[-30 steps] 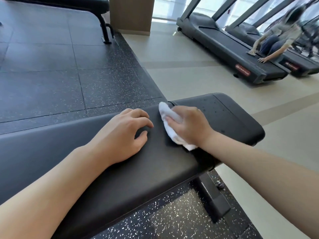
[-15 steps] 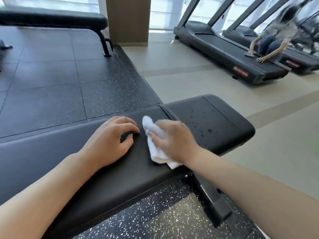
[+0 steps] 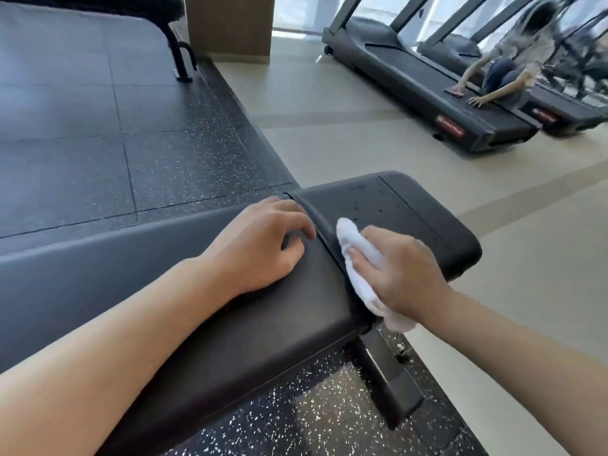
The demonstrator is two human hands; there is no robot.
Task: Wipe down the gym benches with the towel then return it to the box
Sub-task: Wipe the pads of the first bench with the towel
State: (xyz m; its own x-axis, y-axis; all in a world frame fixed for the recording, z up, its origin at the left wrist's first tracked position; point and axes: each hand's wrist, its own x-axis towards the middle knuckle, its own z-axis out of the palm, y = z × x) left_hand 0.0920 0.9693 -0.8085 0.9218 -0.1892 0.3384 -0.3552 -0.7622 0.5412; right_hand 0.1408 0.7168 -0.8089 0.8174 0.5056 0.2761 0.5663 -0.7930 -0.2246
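A black padded gym bench [image 3: 404, 209] runs across the view from lower left to centre right. My right hand [image 3: 399, 274] grips a bunched white towel [image 3: 358, 258] and presses it on the pad just right of the seam between the two cushions. My left hand [image 3: 260, 241] rests on the long cushion left of that seam, fingers loosely curled with their tips on the pad, holding nothing. Small dark specks dot the short end cushion. No box is in view.
A second black bench [image 3: 171, 14] stands at the far top left on the dark speckled rubber floor [image 3: 115, 126]. Two treadmills [image 3: 427, 90] line the upper right on beige flooring, and a crouching person [image 3: 513, 60] wipes one. A tan pillar [image 3: 230, 24] rises behind.
My right hand slid the towel left along the cushion, then back right across the seam onto the short end cushion. My left hand stayed resting on the long cushion.
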